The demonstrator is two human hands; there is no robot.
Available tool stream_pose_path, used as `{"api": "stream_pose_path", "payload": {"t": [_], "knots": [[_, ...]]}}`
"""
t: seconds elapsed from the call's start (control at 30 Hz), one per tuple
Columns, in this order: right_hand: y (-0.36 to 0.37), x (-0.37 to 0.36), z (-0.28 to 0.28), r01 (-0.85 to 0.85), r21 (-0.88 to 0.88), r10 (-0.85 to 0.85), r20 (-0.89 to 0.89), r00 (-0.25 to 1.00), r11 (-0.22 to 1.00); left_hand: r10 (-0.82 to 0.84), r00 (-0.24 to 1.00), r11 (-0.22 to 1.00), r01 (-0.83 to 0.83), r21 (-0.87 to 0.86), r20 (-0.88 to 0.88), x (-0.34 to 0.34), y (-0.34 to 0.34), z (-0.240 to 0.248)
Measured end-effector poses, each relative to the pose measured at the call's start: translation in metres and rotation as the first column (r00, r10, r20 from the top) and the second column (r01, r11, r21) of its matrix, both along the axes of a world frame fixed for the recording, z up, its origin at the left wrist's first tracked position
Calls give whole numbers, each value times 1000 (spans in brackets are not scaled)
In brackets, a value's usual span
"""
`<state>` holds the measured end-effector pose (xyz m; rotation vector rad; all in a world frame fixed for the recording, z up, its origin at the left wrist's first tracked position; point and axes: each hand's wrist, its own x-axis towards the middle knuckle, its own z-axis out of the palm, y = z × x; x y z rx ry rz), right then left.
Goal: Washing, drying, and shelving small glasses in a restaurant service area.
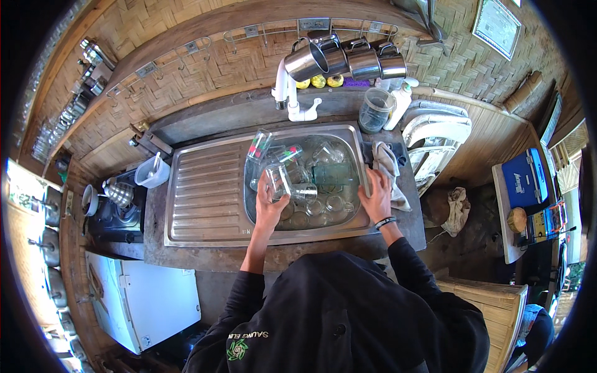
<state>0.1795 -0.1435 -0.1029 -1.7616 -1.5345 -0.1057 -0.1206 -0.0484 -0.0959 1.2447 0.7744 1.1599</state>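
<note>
My left hand (pixel 270 206) is closed round a clear drinking glass (pixel 278 178), held tilted over the left part of the sink basin. My right hand (pixel 375 198) rests at the basin's right rim, fingers apart, with nothing visible in it. Several more glasses lie in the steel sink (pixel 205 229), among them a greenish glass (pixel 333 174) and a glass with red and green marks (pixel 260 144) leaning at the back left. A grey cloth (pixel 387 163) hangs over the counter just beyond my right hand.
Behind the basin stands a white faucet (pixel 303 112), under hanging steel mugs (pixel 364 62). A dark-filled jar (pixel 375 112) and white bottle (pixel 400 102) occupy the back right corner. Left are the ribbed drainboard (pixel 207 186), a white tub (pixel 152 172) and a kettle (pixel 119 194).
</note>
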Motion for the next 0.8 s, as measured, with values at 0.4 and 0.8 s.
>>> {"api": "stream_pose_path", "payload": {"t": [0.4,0.8], "knots": [[12,32,5,293,-57,-285,119,951,954,35,999,996,-33,-77,28,1,-6,1],[21,69,-29,241,-168,-242,16,970,956,77,779,763,356,-540,622,21,-12,22]]}}
